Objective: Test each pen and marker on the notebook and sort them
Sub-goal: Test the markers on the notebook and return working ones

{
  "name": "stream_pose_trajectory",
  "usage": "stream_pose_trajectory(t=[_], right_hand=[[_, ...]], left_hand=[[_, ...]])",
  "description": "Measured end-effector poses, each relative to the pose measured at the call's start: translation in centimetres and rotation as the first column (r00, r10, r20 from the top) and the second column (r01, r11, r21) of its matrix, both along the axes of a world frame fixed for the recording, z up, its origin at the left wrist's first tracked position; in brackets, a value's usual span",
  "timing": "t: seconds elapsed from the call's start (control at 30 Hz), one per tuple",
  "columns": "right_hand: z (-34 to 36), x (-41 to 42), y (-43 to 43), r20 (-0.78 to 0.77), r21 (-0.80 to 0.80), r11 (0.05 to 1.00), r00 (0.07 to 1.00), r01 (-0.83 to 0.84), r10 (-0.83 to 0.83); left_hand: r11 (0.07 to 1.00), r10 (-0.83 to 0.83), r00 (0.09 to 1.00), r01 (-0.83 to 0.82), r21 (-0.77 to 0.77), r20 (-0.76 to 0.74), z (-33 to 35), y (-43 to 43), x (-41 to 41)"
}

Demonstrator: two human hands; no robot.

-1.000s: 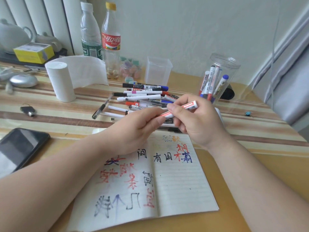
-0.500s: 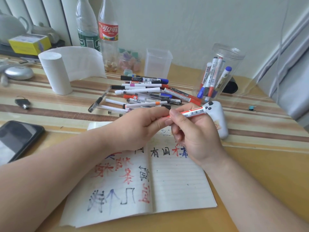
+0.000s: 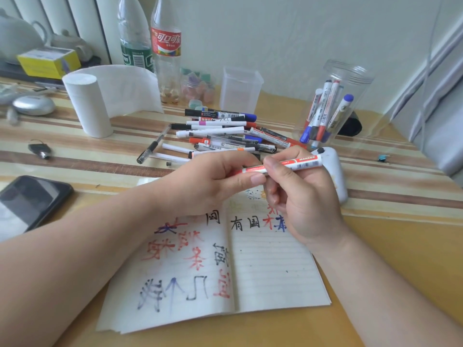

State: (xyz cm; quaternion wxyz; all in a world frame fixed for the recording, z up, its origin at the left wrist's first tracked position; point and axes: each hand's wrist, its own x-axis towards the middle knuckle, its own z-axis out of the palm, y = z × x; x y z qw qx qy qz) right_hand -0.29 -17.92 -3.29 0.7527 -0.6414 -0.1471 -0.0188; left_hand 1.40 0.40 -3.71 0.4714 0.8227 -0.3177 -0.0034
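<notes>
Both hands hold one white and red marker [image 3: 295, 164] level above the top of the open notebook [image 3: 273, 276]. My right hand [image 3: 300, 196] grips its barrel. My left hand [image 3: 213, 181] pinches its left end; whether that end is a cap is hidden by the fingers. The notebook's pages carry red, blue and black test characters. A pile of pens and markers [image 3: 225, 136] lies on the table behind my hands. A clear round jar [image 3: 350, 78] at the back right holds several markers.
An empty clear square cup [image 3: 240, 88] stands behind the pile, with two bottles [image 3: 150, 46] and a paper roll [image 3: 86, 103] to its left. A phone [image 3: 30, 201] and a key [image 3: 40, 149] lie at the left. A white game controller [image 3: 335, 174] rests behind my right hand.
Both hands have sunk a little toward the notebook with the marker still held between them. The marker now lies flatter, and the camera has tipped downward.
</notes>
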Motion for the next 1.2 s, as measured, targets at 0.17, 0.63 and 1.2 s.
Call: stream_pose_trajectory(t=[0.17, 0.63, 1.2], right_hand=[[1.4, 0.7, -2.1, 0.065, -0.020, 0.975, 0.974, 0.220, -0.219], [0.4, -3.6, -2.5, -0.228, -0.411, 0.883, 0.963, -0.227, 0.142], [-1.1, -4.0, -2.0, -0.122, -0.564, 0.821, 0.992, -0.081, 0.014]], left_hand=[[0.987, -0.037, 0.990, 0.015, -0.159, -0.135, -0.1, 0.6, -0.3], [0.995, -0.091, 0.967, 0.077, -0.067, -0.236, 0.6, 0.5, -1.4], [0.998, -0.037, 0.973, 0.045, 0.032, -0.227, 0.3, 0.4, -1.2]])
